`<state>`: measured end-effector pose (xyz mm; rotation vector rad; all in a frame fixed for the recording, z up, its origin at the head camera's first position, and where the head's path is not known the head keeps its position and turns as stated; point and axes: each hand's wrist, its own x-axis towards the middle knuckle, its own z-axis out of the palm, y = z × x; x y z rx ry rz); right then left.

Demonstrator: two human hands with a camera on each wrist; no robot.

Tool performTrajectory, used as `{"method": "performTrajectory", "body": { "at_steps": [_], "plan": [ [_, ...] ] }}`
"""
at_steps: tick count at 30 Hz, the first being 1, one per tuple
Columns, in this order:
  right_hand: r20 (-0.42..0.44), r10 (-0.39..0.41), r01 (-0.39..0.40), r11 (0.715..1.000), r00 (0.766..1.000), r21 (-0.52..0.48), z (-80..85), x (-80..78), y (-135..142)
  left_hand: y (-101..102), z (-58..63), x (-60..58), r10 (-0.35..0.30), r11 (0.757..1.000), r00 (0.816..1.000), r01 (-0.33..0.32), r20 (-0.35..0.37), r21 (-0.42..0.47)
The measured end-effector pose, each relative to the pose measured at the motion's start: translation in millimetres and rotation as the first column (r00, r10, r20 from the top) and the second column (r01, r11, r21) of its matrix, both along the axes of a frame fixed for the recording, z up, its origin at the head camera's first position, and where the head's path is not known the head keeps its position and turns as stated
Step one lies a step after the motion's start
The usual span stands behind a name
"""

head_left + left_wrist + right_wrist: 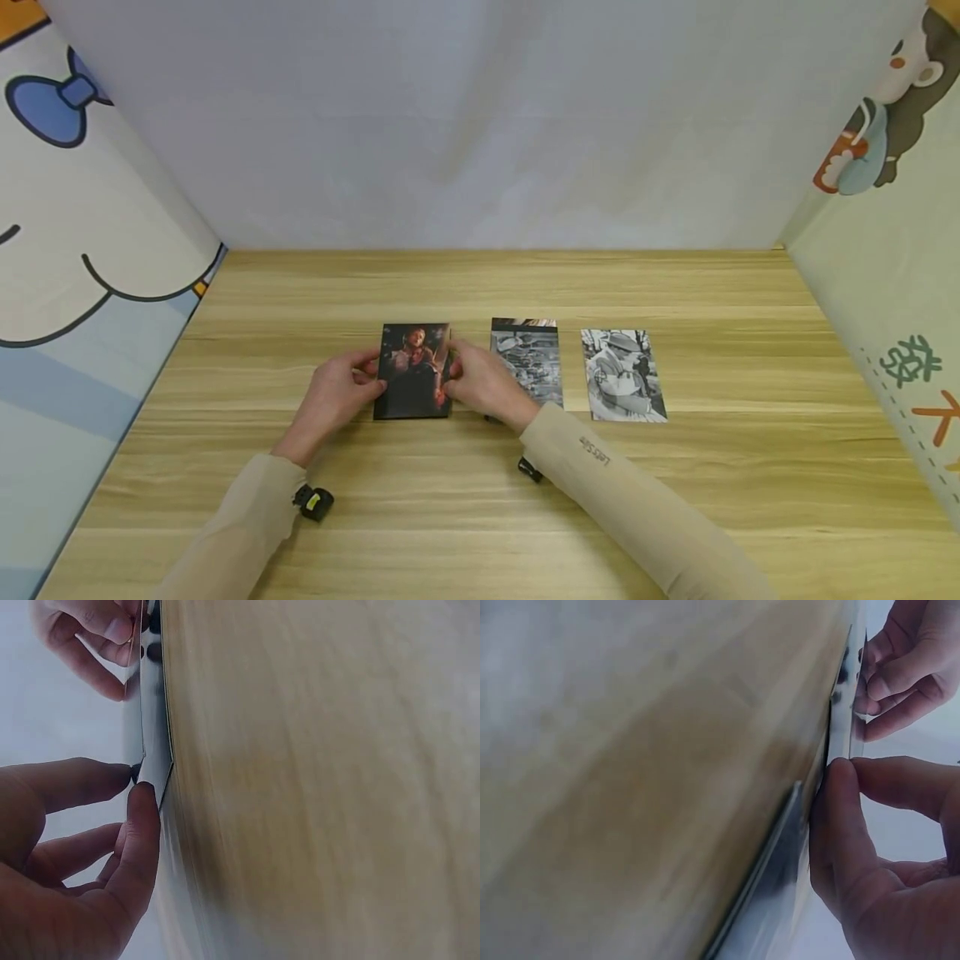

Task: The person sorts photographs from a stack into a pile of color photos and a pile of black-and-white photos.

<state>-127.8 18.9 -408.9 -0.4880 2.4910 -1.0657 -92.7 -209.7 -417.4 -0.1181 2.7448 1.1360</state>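
A dark photo card with a figure in warm reddish light is at the left of the row of photo cards. My left hand pinches its left edge between thumb and fingertips. On the opposite edge, my right hand does the same. The left wrist view shows the pinched card just above another card surface near the tabletop; whether the two touch I cannot tell. Right beside my right hand lies a black-and-white photo card, partly hidden by that hand and wrist, with a strip of another card showing along its top.
Farther right lies a second black-and-white photo card, showing a figure in a hat. All rest on a wood-grain table. A pale wall stands behind, with printed panels at both sides. Each wrist carries a small black device.
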Motion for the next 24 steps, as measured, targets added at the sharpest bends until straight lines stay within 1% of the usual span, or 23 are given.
{"method": "performTrajectory", "body": {
  "at_steps": [6, 11, 19, 24],
  "plan": [
    [-0.024, 0.009, -0.009, 0.999, 1.000, 0.032, 0.5, -1.0, -2.3, -0.6, -2.5, -1.3, -0.016, 1.000, 1.000, 0.016, -0.001, -0.022],
    [-0.021, 0.008, -0.007, 0.999, 1.000, 0.047, 3.6, -0.9, -3.4, 0.2, -1.7, -1.7, -0.021, 0.999, 1.000, 0.021, 0.003, -0.037],
    [-0.027, 0.020, -0.018, 0.997, 0.999, 0.073, 3.6, -2.6, -5.7, 0.6, -1.1, -3.0, -0.041, 0.997, 0.999, 0.041, 0.012, -0.062],
    [-0.030, 0.029, -0.026, 0.995, 0.999, 0.096, 4.5, -3.3, -6.0, 1.2, -2.1, -3.3, -0.040, 0.997, 0.999, 0.041, 0.015, -0.069]
  ]
}}
